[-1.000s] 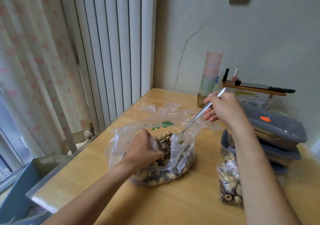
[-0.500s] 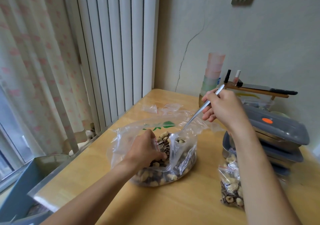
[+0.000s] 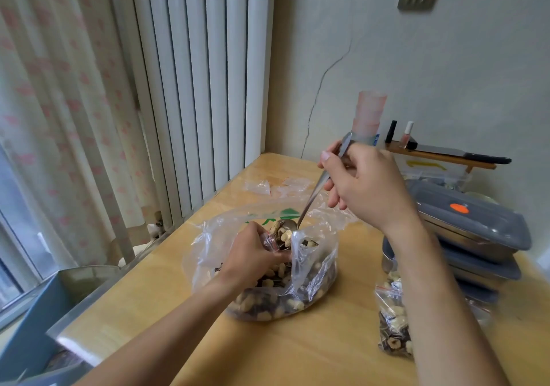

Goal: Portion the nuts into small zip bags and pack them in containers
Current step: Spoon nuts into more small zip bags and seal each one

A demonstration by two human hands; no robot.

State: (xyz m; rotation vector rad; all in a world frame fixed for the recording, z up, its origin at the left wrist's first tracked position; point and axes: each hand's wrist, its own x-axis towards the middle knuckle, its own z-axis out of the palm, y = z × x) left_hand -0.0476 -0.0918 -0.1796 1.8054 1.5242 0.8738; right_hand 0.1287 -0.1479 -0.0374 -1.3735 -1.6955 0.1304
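A wooden surface sits in a cracked wall corner. Right hand fingers pinch a metal spoon, its bowl loaded above the big nut bag. Left hand fingers pinch a small zip bag inside it. Right of it lie a filled zip bag and stacked lidded containers.

pink-spotted curtain, white blinds, grey lids, orange sticker

Open clear bag of mixed nuts on table, filled zip bag right, stacked grey-lidded containers
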